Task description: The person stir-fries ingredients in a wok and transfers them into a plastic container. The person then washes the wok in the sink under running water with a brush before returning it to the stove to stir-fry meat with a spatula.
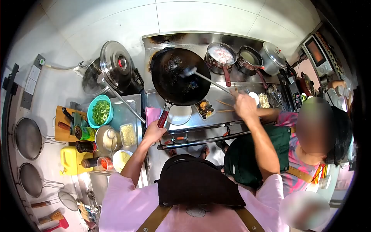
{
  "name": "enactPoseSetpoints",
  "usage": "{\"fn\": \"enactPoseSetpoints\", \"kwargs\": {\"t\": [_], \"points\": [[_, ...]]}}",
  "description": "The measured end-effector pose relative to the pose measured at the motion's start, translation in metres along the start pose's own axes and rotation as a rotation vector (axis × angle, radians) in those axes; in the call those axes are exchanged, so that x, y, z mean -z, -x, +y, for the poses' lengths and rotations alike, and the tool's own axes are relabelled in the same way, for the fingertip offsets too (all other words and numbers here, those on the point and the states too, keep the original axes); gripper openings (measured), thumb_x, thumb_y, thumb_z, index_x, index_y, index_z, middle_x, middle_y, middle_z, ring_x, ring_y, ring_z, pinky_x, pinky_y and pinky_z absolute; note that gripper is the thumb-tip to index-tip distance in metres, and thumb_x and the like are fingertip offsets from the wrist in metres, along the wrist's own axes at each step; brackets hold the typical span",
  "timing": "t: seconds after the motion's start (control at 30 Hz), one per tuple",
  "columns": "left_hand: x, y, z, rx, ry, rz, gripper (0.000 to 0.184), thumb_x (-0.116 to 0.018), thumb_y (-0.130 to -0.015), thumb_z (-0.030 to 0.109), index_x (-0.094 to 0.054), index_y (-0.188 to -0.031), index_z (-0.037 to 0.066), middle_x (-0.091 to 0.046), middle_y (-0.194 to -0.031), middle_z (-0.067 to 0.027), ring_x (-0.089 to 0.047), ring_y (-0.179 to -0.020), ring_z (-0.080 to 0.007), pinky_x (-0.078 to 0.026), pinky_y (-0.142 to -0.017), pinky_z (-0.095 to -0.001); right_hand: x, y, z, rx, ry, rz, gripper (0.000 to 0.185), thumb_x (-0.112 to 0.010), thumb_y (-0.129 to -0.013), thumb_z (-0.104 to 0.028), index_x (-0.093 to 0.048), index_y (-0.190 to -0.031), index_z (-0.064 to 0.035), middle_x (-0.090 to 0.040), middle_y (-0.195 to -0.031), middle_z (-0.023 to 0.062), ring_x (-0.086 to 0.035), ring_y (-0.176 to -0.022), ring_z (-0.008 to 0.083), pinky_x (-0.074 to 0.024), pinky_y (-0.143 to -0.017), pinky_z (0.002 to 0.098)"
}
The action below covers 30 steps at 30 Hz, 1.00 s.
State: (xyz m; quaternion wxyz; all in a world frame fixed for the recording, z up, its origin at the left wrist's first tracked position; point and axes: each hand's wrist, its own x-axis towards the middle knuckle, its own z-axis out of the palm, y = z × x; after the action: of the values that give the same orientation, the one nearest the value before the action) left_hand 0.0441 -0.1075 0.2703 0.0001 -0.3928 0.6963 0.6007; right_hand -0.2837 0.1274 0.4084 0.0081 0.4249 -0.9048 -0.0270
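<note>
My left hand [154, 132] is closed around the red-brown handle [164, 117] of a black wok [174, 91], which sits on the stove. Dark, shiny residue shows inside the wok. My right hand [246, 106] grips a long-handled metal ladle [212, 81]; its head, blurred, is over the inside of the wok. Below the wok's rim, a white plate [179, 115] lies on the steel counter. Beside it, a clear container of dark and orange food pieces [205, 109] stands near a pair of chopsticks [225, 103].
A co-worker in a green apron [259, 154] stands close at my right. Two saucepans [221, 54] [250, 58] and a pressure cooker [273, 58] line the back right. At left are a lidded pot [92, 79], a teal bowl of chopped greens [91, 112] and a yellow jug [71, 160].
</note>
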Motion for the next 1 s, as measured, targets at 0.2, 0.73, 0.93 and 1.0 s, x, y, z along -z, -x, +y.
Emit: {"fn": "enactPoseSetpoints", "kwargs": {"t": [0.2, 0.73, 0.93, 1.0], "points": [[-0.005, 0.005, 0.01, -0.016, -0.041, 0.026, 0.019, -0.066, -0.08, 0.009, -0.056, -0.094, -0.001, -0.056, -0.06, -0.0057, -0.054, -0.043, -0.0151, -0.042, -0.039, -0.0323, -0.068, 0.007, -0.064, -0.045, -0.238, -0.036, 0.066, -0.05, -0.085, -0.002, -0.043, -0.148, -0.0189, -0.063, -0.114, 0.0258, -0.068, -0.092, 0.0431, -0.055, -0.082, 0.0519], [0.003, 0.015, 0.014, -0.074, -0.195, 0.092, 0.03, -0.066, -0.079, 0.009, -0.06, -0.107, -0.001, -0.058, -0.065, -0.0079, -0.055, -0.047, -0.0165, -0.044, -0.046, -0.0337, -0.035, -0.009, 0.02, 0.162, -0.392, -0.149, 0.045, -0.063, -0.089, -0.019, -0.062, -0.133, -0.0272, -0.068, -0.112, 0.0188, -0.066, -0.101, 0.0393, -0.0529, -0.089, 0.0458], [0.004, 0.022, 0.008, -0.075, -0.262, 0.163, 0.026, -0.065, -0.077, 0.01, -0.062, -0.1, -0.003, -0.062, -0.073, -0.019, -0.065, -0.066, -0.0322, -0.05, -0.064, -0.0414, 0.04, 0.003, 0.039, 0.136, 0.012, -0.174, 0.043, -0.066, -0.085, -0.016, -0.066, -0.126, -0.0261, -0.07, -0.105, 0.0154, -0.067, -0.091, 0.0389, -0.0546, -0.08, 0.0468], [0.003, 0.021, 0.003, -0.09, -0.283, 0.187, 0.027, -0.065, -0.077, 0.01, -0.063, -0.101, -0.003, -0.064, -0.077, -0.0217, -0.066, -0.074, -0.037, -0.051, -0.071, -0.0432, 0.039, 0.003, 0.029, 0.099, 0.037, -0.148, 0.045, -0.064, -0.087, -0.017, -0.063, -0.131, -0.027, -0.071, -0.1, 0.0183, -0.067, -0.089, 0.0412, -0.0545, -0.078, 0.0494]]}}
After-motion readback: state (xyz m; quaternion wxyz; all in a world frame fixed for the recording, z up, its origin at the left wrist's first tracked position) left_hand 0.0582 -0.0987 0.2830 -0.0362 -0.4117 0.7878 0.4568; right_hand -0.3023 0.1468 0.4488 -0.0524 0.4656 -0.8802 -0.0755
